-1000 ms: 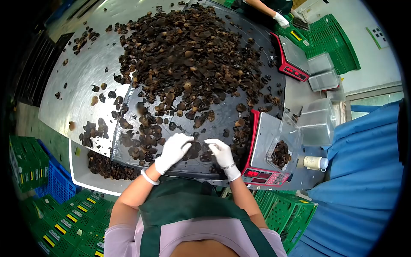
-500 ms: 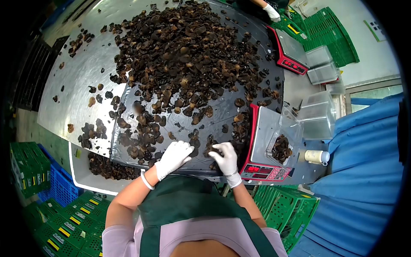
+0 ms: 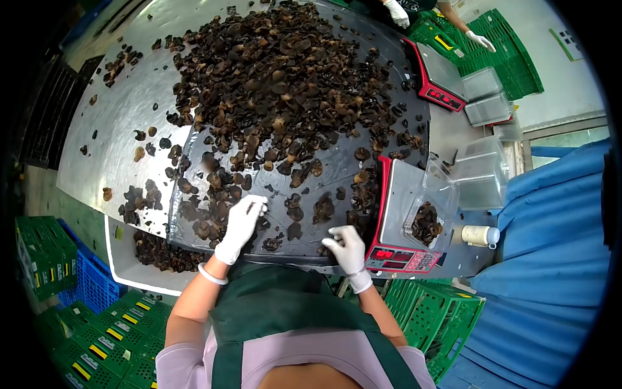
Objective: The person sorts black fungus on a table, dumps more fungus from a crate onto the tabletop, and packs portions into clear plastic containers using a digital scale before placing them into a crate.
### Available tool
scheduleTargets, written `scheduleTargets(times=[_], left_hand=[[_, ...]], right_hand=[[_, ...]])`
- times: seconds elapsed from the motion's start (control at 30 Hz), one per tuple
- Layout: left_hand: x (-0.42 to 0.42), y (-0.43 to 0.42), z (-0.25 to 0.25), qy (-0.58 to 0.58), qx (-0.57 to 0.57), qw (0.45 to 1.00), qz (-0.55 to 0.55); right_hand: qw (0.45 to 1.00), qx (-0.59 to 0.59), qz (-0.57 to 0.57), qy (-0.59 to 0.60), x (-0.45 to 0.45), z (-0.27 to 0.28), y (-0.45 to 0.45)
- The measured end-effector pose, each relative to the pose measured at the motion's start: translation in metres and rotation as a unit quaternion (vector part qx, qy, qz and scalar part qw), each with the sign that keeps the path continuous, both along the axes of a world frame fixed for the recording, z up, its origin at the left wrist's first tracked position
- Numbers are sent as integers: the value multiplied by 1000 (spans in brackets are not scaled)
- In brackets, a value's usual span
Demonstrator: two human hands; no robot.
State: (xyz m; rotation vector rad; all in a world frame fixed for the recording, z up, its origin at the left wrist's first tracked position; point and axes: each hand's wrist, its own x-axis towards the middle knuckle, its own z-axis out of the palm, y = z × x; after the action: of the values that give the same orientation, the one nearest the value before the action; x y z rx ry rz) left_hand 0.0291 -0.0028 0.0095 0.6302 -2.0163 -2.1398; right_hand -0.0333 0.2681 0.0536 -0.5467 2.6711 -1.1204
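My left hand (image 3: 242, 225), in a white glove, reaches over loose dark wood ear mushrooms (image 3: 212, 228) at the near left of the pile. Its fingers are bent and pressed together; whatever they hold, if anything, is hidden. My right hand (image 3: 348, 250), gloved too, hovers above the near table edge with thumb and fingers apart and nothing between them. Several single wood ear mushrooms (image 3: 294, 207) lie on the dark sheet between the hands. Right of my right hand stands a red scale (image 3: 396, 214), bearing a clear plastic box (image 3: 426, 223) with wood ear mushrooms inside.
A large wood ear heap (image 3: 278, 84) covers the table's far middle. Stacked clear boxes (image 3: 479, 172) and a white bottle (image 3: 479, 236) stand right. A second scale (image 3: 440, 78) is farther back, near a co-worker's gloved hands (image 3: 396, 13). Green crates (image 3: 431, 318) sit below.
My left hand has moved left and away from me. My right hand has drawn slightly back, leaving a wood ear mushroom on the sheet. The co-worker's second hand has come into view.
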Motion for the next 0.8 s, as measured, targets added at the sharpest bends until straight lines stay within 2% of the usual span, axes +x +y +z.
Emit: scheduleTargets(times=[0.07,0.1,0.17,0.2,0.23,0.3,0.33,0.37,0.47,0.5,0.57,0.6,0.63,0.67,0.7,0.73,0.77,0.8], left_hand=[[5,-5,3,11,-141,990,30],[7,-4,4,11,-140,990,30],[14,-1,7,78,-296,952,-11],[15,5,12,127,-354,926,-28],[17,9,15,152,-394,902,-93],[11,23,17,204,-448,845,-209],[9,30,18,159,-511,801,-268],[8,35,13,103,-525,785,-311],[8,35,-4,90,-517,801,-289],[11,33,-3,99,-465,848,-233],[15,28,-3,139,-372,911,-114],[18,23,1,52,-183,975,-113],[22,19,9,-37,16,993,-108],[23,11,18,-61,170,976,-122],[25,10,27,-50,246,962,-107],[25,11,31,-51,309,945,-93],[26,13,33,-50,372,924,-78],[27,15,32,-48,372,924,-74]], right_hand=[[985,89,100,110,15,-4,-6],[968,143,138,153,21,-3,-11],[968,137,146,153,19,-16,-8],[989,60,107,78,15,-14,-11],[998,-17,64,1,13,-12,-14],[997,-51,53,12,4,-2,-31],[994,-31,77,65,-2,-3,-41],[988,-11,101,118,-7,-5,-51],[966,118,152,170,-15,-30,-80],[966,117,152,171,-16,-36,-78],[981,13,133,140,-23,-46,-78],[989,-50,117,81,-24,-47,-73],[985,-110,93,-91,-24,-45,-69],[940,-176,41,-290,-27,-42,-61],[849,-233,-14,-475,-29,-33,-58],[790,-312,-9,-527,-27,-40,-50],[790,-310,-5,-528,-22,-39,-48],[743,-365,0,-560,-17,-35,-47]])
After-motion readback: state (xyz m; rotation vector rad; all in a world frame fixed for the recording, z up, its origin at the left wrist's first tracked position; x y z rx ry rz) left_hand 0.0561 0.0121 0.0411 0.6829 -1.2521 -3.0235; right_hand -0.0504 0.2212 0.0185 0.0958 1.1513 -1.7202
